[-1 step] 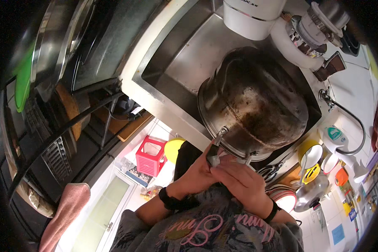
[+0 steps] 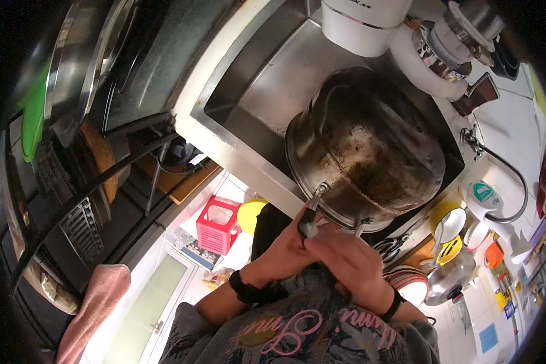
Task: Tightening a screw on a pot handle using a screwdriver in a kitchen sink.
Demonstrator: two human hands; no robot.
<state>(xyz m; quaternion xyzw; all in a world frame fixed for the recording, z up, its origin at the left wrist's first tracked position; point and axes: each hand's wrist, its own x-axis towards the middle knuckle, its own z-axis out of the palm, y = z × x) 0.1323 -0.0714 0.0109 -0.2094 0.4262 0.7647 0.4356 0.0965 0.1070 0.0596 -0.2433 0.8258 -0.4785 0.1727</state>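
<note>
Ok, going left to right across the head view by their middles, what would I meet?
Green rounded item → pink cloth → red stool → left hand → large stained metal pot → hose.

The right hand is blurred and hides the fingertips of the left hand, so their exact grip cannot be told. Between them sits a pale scrap, too smeared to identify. The hands also cover part of the dark pot handle. The inside of the pot is out of sight, and its body hides much of the sink. At the top edge, a white container is cut off; at the bottom edge, so is the dark shirt. Small items at far right are too tiny to make out.
</note>
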